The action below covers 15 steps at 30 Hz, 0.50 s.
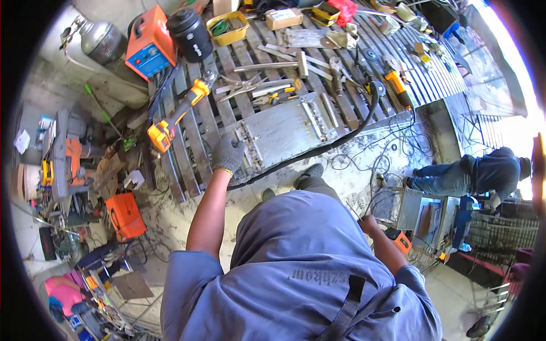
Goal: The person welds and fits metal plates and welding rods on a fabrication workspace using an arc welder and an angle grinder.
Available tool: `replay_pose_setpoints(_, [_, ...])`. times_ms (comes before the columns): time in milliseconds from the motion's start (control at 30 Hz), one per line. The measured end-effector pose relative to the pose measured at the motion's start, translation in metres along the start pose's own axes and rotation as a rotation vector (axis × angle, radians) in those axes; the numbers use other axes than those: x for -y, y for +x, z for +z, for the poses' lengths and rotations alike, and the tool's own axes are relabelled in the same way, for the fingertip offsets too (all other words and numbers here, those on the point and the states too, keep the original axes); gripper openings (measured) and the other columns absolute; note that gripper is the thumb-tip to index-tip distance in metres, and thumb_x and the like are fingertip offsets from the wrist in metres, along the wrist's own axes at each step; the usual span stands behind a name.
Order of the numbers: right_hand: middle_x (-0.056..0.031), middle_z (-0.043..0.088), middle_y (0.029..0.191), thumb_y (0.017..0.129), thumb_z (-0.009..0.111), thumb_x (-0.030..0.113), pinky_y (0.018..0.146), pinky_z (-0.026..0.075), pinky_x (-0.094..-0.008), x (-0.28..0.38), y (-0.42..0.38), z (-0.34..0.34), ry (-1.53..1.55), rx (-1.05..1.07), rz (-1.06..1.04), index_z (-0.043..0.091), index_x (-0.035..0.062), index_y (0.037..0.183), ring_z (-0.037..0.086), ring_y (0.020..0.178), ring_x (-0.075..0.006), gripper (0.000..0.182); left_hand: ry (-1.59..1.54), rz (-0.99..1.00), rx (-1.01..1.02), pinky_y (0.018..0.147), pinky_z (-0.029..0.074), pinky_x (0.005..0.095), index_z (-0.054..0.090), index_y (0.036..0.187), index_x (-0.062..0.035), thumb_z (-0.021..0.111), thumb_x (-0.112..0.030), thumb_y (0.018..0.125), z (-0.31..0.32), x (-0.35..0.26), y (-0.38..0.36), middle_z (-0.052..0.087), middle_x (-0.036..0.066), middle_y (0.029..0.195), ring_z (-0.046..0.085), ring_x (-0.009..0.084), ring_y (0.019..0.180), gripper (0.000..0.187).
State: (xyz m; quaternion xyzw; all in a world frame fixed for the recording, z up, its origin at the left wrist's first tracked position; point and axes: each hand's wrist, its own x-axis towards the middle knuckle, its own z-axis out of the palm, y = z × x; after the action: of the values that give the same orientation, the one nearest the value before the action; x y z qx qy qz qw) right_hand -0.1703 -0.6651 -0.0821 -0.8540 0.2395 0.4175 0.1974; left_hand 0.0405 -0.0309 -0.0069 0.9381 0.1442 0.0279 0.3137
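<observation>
My left hand (227,153), in a grey knit glove, is closed at the left edge of a flat metal plate (284,132) on the slatted metal bench. Strips with rough, light marks run along the plate's two sides. Low at my right side, my right hand (368,223) is bare and closed around a thin rod or wire (355,211), whose kind I cannot make out. A thick black cable (310,152) runs along the bench's near edge, in front of the plate. Left of the plate lies a yellow cordless angle grinder (179,116).
Beyond the plate are pliers (278,95), loose metal bars (267,66), a yellow tub (227,28), a black bottle (189,35) and an orange welding machine (151,42). Cables (392,142) tangle on the floor at right. Another person (478,173) bends over at far right.
</observation>
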Motion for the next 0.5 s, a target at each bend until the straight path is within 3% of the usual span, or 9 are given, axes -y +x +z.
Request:
replay_pose_setpoints(67, [-0.0271,0.083,0.119,0.092,0.084,0.047,0.101,0.062,-0.0486,-0.021,-0.001,0.007,-0.137,-0.027,-0.010,0.085,-0.0019,0.118,0.079,0.114,-0.0410,0.055,-0.042,0.019,-0.004,0.080,0.058,0.0547,0.069,0.094,-0.0061,0.084,-0.031,0.094,0.003,-0.008,0.001,0.077,0.021,0.093,0.075,0.0441,0.091,0.029])
replay_pose_setpoints(133, [-0.0259,0.083,0.106,0.089,0.084,0.047,0.094,0.062,-0.0512,-0.044,0.001,0.019,-0.213,-0.125,-0.046,0.088,0.0055,0.113,0.081,0.100,-0.0400,0.049,-0.088,0.078,-0.044,0.081,0.057,0.0553,0.068,0.093,-0.0058,0.083,-0.031,0.094,0.005,-0.018,-0.001,0.076,0.022,0.096,0.075,0.0436,0.094,0.029])
replay_pose_setpoints(233, [-0.0248,0.083,0.106,0.089,0.085,0.050,0.093,0.062,-0.0520,-0.053,-0.002,0.013,-0.138,-0.089,-0.034,0.088,0.0067,0.114,0.081,0.100,-0.0403,0.050,-0.064,0.106,0.017,0.084,0.056,0.0579,0.067,0.097,-0.0038,0.074,-0.025,0.096,0.006,-0.028,0.002,0.074,0.025,0.102,0.073,0.0468,0.100,0.022])
replay_pose_setpoints(267, [-0.0272,0.083,0.114,0.088,0.087,0.051,0.098,0.062,-0.0493,-0.051,-0.005,0.009,-0.067,-0.088,-0.026,0.084,-0.0020,0.113,0.080,0.112,-0.0412,0.059,-0.062,0.089,0.039,0.085,0.056,0.0585,0.067,0.099,-0.0034,0.072,-0.023,0.097,0.003,-0.030,0.003,0.074,0.026,0.103,0.072,0.0479,0.100,0.021])
replay_pose_setpoints(367, [-0.0314,0.081,0.109,0.091,0.084,0.057,0.096,0.062,-0.0525,-0.028,-0.007,-0.015,-0.138,-0.140,0.024,0.084,-0.0049,0.104,0.080,0.108,-0.0444,0.064,0.054,0.115,-0.125,0.088,0.058,0.0591,0.070,0.110,-0.0042,0.066,-0.017,0.098,-0.001,-0.012,0.019,0.076,0.028,0.104,0.072,0.0516,0.104,0.018])
replay_pose_setpoints(433, [-0.0326,0.079,0.100,0.094,0.080,0.065,0.090,0.061,-0.0556,-0.012,0.003,-0.026,-0.209,-0.284,-0.080,0.082,-0.0051,0.095,0.079,0.100,-0.0479,0.070,0.110,0.099,-0.206,0.088,0.059,0.0579,0.072,0.116,-0.0054,0.068,-0.017,0.098,-0.011,-0.009,0.023,0.078,0.027,0.104,0.074,0.0502,0.103,0.022])
replay_pose_setpoints(467, [-0.0326,0.078,0.091,0.094,0.080,0.067,0.085,0.060,-0.0561,-0.002,0.009,-0.033,-0.197,-0.379,-0.134,0.081,-0.0051,0.089,0.079,0.093,-0.0480,0.072,0.125,0.069,-0.129,0.087,0.059,0.0578,0.073,0.114,-0.0057,0.069,-0.019,0.098,-0.012,-0.010,0.022,0.078,0.026,0.103,0.075,0.0495,0.101,0.021])
replay_pose_setpoints(500, [-0.0343,0.077,0.092,0.096,0.077,0.067,0.086,0.060,-0.0568,0.011,0.012,-0.047,-0.103,-0.344,-0.167,0.079,-0.0073,0.088,0.077,0.095,-0.0510,0.075,0.138,0.037,-0.053,0.086,0.059,0.0577,0.073,0.113,-0.0060,0.070,-0.021,0.099,-0.019,-0.018,0.017,0.078,0.026,0.102,0.075,0.0487,0.099,0.021])
